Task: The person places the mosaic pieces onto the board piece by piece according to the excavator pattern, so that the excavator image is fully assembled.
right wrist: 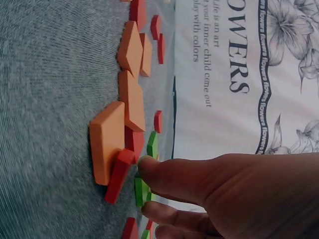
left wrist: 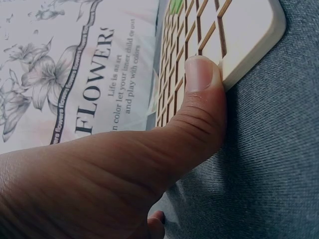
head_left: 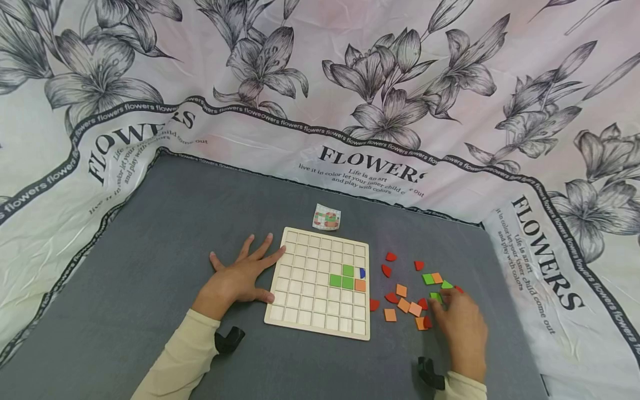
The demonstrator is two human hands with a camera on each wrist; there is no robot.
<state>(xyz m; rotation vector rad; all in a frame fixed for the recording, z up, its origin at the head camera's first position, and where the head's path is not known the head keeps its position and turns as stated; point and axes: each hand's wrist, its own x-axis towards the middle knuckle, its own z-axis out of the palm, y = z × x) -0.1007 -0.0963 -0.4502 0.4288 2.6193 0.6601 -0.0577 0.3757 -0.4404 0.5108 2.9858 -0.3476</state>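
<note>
Held a green tile (head_left: 436,296) low among the scattered pieces, well right of the wooden grid board (head_left: 306,303), between thumb and index finger of the right hand (head_left: 462,328). Judged the grip a light fingertip pinch on that one tile, probably to single out a thin piece without nudging its neighbours. Could not tell whether raised from the bench (head_left: 165,239) or resting on it.

Found orange square tiles (head_left: 401,290) and red quarter-circle tiles (head_left: 386,270) strewn near the pinch, some touching, with one red piece tilted against an orange one in the right wrist view. Presumably left loose on this side for easy picking by the nearer hand.

Saw three green squares (head_left: 347,282), an orange square (head_left: 360,285) and a blue half-round (head_left: 362,273) set in cells toward the board's right side, apparently held in line by the dividers. Braced the board's left edge with the left hand (head_left: 239,280), fingers spread and released, thumb pressed on the border, likely against sliding.

Noted a small printed card (head_left: 327,218) just beyond the board's far edge, perhaps put there for viewing past both hands, and farther out a floral curtain (head_left: 280,61).
</note>
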